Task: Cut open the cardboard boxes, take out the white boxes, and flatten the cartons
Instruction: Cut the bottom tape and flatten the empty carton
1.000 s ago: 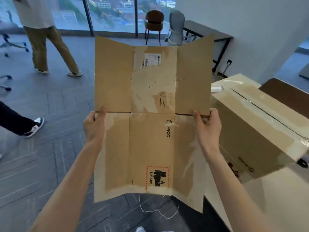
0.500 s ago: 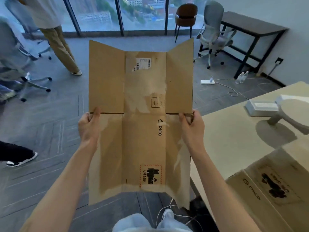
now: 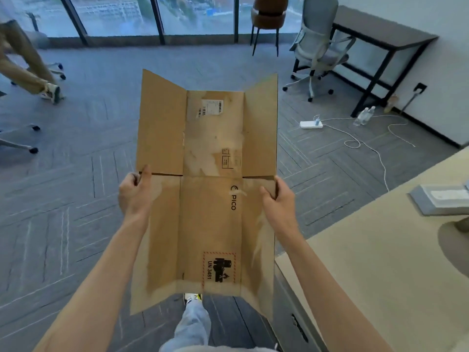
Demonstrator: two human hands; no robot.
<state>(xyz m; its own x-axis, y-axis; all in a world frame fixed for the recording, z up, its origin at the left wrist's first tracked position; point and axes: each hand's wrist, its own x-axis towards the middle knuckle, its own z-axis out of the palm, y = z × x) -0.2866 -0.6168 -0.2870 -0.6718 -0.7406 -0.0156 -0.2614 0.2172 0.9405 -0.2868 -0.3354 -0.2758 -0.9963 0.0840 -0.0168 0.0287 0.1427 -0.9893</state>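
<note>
A flattened brown carton (image 3: pixel 208 153) with PICO print, a shipping label and a red hazard mark hangs in front of me over the floor, its flaps spread out. My left hand (image 3: pixel 134 191) grips its left edge at the flap slit, thumb on the near face. On the opposite edge, at the same height, my right hand (image 3: pixel 279 196) grips the carton, fingers curled round it. No white box or sealed carton is in view.
A beige table (image 3: pixel 380 262) stands at my right with a grey flat object (image 3: pixel 439 199) on it. A power strip (image 3: pixel 311 124) and a white cable (image 3: pixel 375 151) lie on the floor. Office chairs and a dark desk stand at the back; a person's legs (image 3: pixel 22 64) at far left.
The view has turned left and down, so the sealed carton on the table has left the frame. The flattened carton stays held at both edges; the person at left has walked further left.
</note>
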